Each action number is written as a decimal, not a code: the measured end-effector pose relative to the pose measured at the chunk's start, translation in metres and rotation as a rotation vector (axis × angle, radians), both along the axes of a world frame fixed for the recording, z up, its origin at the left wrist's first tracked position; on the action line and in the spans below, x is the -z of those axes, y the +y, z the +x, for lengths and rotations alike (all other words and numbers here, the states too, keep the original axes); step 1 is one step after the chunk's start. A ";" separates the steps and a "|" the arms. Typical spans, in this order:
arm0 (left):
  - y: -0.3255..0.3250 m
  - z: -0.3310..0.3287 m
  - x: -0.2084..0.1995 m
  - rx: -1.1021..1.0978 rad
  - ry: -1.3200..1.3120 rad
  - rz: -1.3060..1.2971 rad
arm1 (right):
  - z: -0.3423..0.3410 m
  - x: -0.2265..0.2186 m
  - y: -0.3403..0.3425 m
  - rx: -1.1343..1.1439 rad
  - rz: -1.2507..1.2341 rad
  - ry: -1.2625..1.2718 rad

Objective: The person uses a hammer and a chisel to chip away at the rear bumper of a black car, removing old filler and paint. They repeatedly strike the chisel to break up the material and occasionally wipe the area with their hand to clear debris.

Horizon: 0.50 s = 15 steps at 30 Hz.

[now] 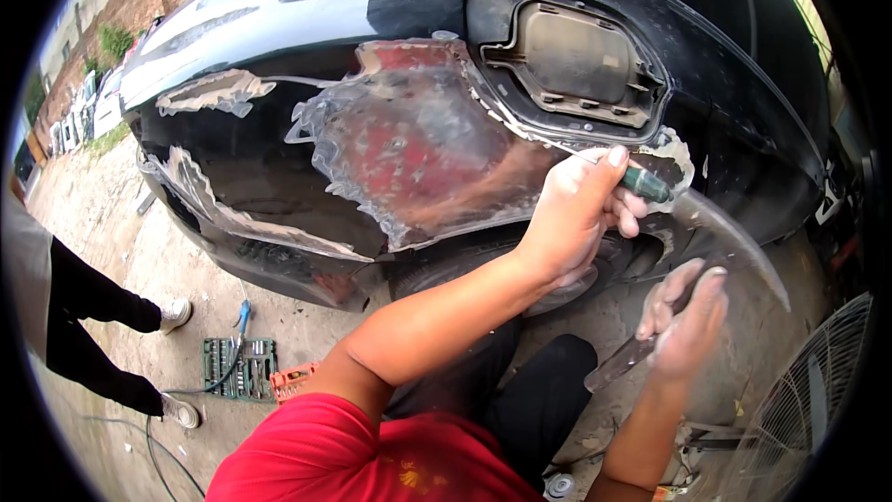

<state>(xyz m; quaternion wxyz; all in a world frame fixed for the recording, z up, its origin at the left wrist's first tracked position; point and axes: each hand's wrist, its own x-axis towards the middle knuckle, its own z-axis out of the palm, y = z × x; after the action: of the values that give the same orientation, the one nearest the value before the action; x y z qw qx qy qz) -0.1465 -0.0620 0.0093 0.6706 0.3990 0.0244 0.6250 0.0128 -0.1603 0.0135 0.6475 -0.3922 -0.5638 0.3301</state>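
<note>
My left hand (585, 209) is closed around a green-handled screwdriver (646, 185). Its thin shaft points up and left, toward the jagged edge below a recess (581, 60) in the black car body (418, 0). In my right hand (686, 309) is a hammer (621, 364) with a dark handle and a long, curved, slightly blurred grey head. One end of that head is close to the butt of the green handle; whether they touch, I cannot tell. Left of the recess, a scraped patch (409, 153) shows red and grey, bordered by ragged, peeling paint.
A green socket-tool case (240, 367) lies open on the ground beside an orange bit holder (295, 379) and a blue air tool (243, 316) with a hose. Another person (98, 311) stands at the left. A wire-guarded fan (808, 400) is at the lower right.
</note>
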 end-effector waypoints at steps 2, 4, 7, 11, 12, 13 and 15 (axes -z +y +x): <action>0.002 -0.003 0.013 -0.017 0.132 0.014 | -0.004 0.022 0.000 -0.047 0.047 0.118; -0.010 -0.007 0.021 0.017 0.248 -0.018 | 0.002 0.049 -0.002 -0.148 0.121 0.276; -0.028 -0.011 0.051 0.149 0.396 0.005 | 0.007 0.087 -0.010 -0.103 0.157 0.421; -0.054 0.001 0.078 0.211 0.522 0.144 | 0.005 0.122 -0.014 -0.053 0.122 0.378; -0.062 0.004 0.081 0.259 0.500 0.116 | 0.004 0.122 -0.016 -0.055 0.088 0.335; -0.068 0.004 0.082 0.306 0.479 0.087 | 0.001 0.121 -0.018 0.023 0.027 0.289; -0.072 0.006 0.082 0.312 0.557 0.153 | 0.001 0.129 -0.017 0.114 0.074 0.234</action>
<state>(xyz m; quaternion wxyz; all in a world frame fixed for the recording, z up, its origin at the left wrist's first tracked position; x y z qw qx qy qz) -0.1405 -0.1336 -0.0725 0.6938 0.6028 0.0987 0.3815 0.0135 -0.1772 -0.1153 0.7405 -0.3585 -0.4731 0.3152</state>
